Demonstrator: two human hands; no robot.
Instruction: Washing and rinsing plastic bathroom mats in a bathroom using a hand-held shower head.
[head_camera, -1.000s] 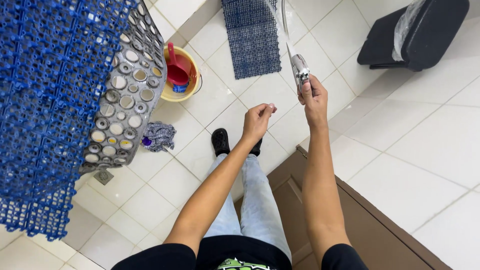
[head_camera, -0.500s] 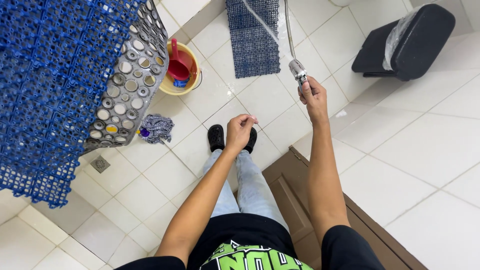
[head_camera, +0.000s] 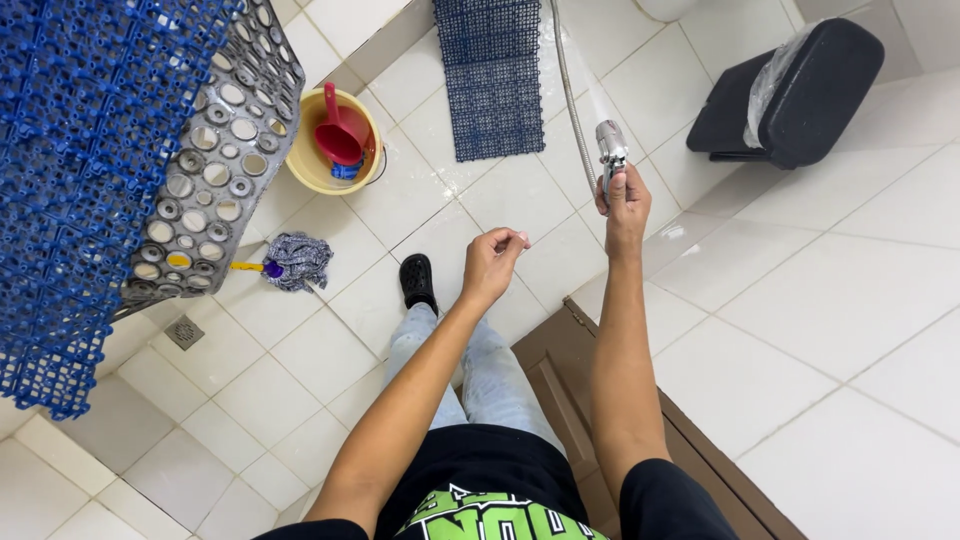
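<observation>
My right hand (head_camera: 624, 207) grips a chrome hand sprayer (head_camera: 610, 148) whose metal hose (head_camera: 570, 95) runs up and away. A jet of water leaves the nozzle toward the small blue floor mat (head_camera: 490, 75) lying on the white tiles. My left hand (head_camera: 492, 262) hovers beside it at chest height, fingers curled loosely, holding nothing. Below the hands I see my jeans and one black shoe (head_camera: 418, 281).
A large blue grid mat (head_camera: 70, 170) and a grey grid mat (head_camera: 205, 150) lean upright at left. A yellow bucket (head_camera: 310, 165) holds a red scoop (head_camera: 340, 135). A mop head (head_camera: 298, 260) and floor drain (head_camera: 185, 332) lie nearby. Black seat (head_camera: 790, 95) at right; brown door (head_camera: 560, 370) below.
The view has shifted, so the hands and floor items sit lower in frame. My left hand has dropped and drawn left, away from the sprayer. My right hand still holds the sprayer.
</observation>
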